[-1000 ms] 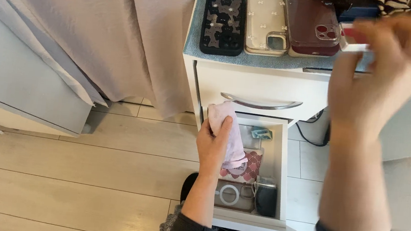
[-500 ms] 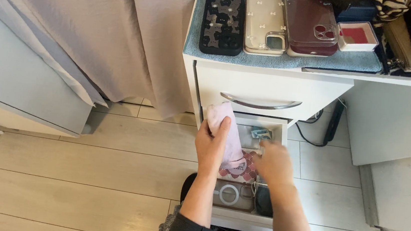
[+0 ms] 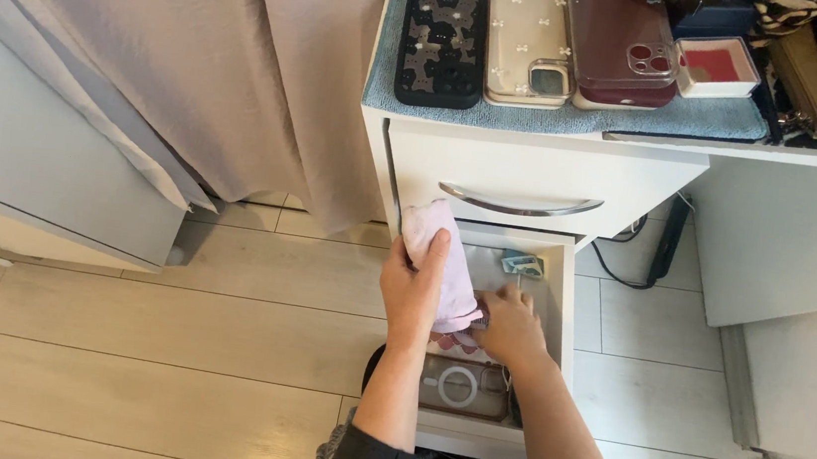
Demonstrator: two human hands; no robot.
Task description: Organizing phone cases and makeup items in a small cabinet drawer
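Observation:
My left hand (image 3: 410,295) holds a pale pink phone case (image 3: 441,258) upright over the left side of an open white drawer (image 3: 563,304). My right hand (image 3: 509,327) reaches into the drawer, its fingers resting on a maroon patterned case (image 3: 446,341) beneath the pink one; whether it grips anything is hidden. Nearer to me in the drawer lies a clear case with a white ring (image 3: 458,386). A small teal item (image 3: 522,263) sits at the drawer's back.
On the cabinet top a blue cloth (image 3: 579,118) carries a black case (image 3: 443,41), a clear case (image 3: 528,39), a dark red case (image 3: 621,48) and a small white box with red lining (image 3: 716,66). A closed upper drawer has a metal handle (image 3: 519,205). A curtain (image 3: 225,62) hangs left.
My right hand came down from the cabinet top, leaving the small red-lined box there, and went into the drawer onto the patterned case. The left hand kept the pink case nearly still.

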